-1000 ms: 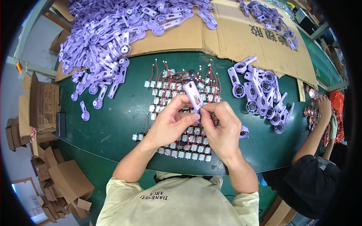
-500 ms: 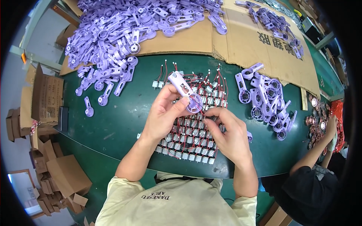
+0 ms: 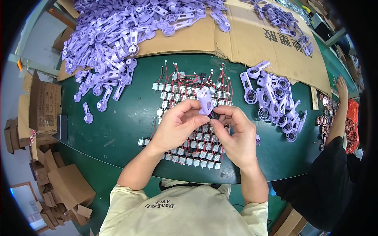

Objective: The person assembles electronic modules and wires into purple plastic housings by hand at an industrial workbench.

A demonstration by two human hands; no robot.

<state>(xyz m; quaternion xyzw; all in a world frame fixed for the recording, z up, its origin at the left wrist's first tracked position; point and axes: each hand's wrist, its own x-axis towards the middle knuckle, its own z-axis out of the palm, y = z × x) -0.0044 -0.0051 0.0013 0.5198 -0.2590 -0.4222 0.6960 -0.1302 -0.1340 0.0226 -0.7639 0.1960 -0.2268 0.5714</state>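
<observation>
Over the middle of the green table, my left hand (image 3: 176, 126) grips a purple plastic housing (image 3: 204, 99) with a slotted handle, its lower end between thumb and fingers. My right hand (image 3: 238, 135) is closed at that lower end, fingertips pinching a small dark round part (image 3: 215, 115); whether this part sits inside the housing is hard to see. Beneath both hands lie rows of small silver motors (image 3: 193, 161) with red wires and white connectors, partly covered by my hands.
A large heap of purple housings (image 3: 106, 35) covers cardboard (image 3: 177, 44) at the far left. Right of the motors is a smaller pile of housings with dark centres (image 3: 277, 98). A co-worker's arm (image 3: 339, 114) reaches past copper-coloured round parts (image 3: 323, 122) and a red bag (image 3: 351, 126).
The housing has been tilted more upright and turned, hiding its ring, and my hands have drawn closer together. The co-worker's arm has stretched farther away from the red bag.
</observation>
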